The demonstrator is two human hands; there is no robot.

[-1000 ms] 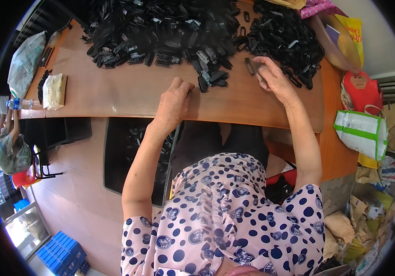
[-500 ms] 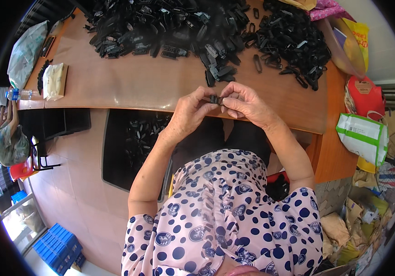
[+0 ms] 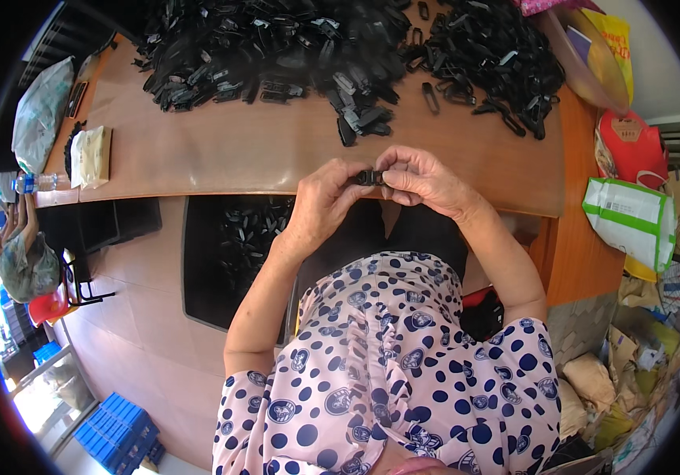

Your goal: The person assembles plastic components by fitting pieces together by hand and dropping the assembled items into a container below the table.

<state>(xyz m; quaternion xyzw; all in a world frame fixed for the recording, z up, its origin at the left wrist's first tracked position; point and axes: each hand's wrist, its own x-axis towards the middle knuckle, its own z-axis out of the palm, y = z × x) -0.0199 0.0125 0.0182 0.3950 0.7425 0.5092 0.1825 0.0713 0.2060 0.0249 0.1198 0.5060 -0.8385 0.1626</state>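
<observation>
Close to the table's front edge, a small black plastic buckle-like piece (image 3: 369,177) is pinched between my two hands. My left hand (image 3: 325,199) has thumb and fingers closed on its left end. The thumb and fingertips of my right hand (image 3: 425,184) grip the right end. Fingertips cover part of the piece, and whether it is one part or two joined is too small to tell. Beyond my hands lies a big pile of black plastic clip parts (image 3: 276,55); to its right is a second pile of black oval loop parts (image 3: 498,63).
A black bin (image 3: 197,289) with loose black parts stands below the table edge, left of my lap. On the brown table's (image 3: 213,150) left end are a tissue pack (image 3: 93,157) and a plastic bottle (image 3: 35,184). Bags (image 3: 633,218) crowd the right side. Another person (image 3: 27,253) sits far left.
My hands stay together on the black piece, with more of it showing between the fingertips. The whole view has shifted slightly, so the piles sit a little further left.
</observation>
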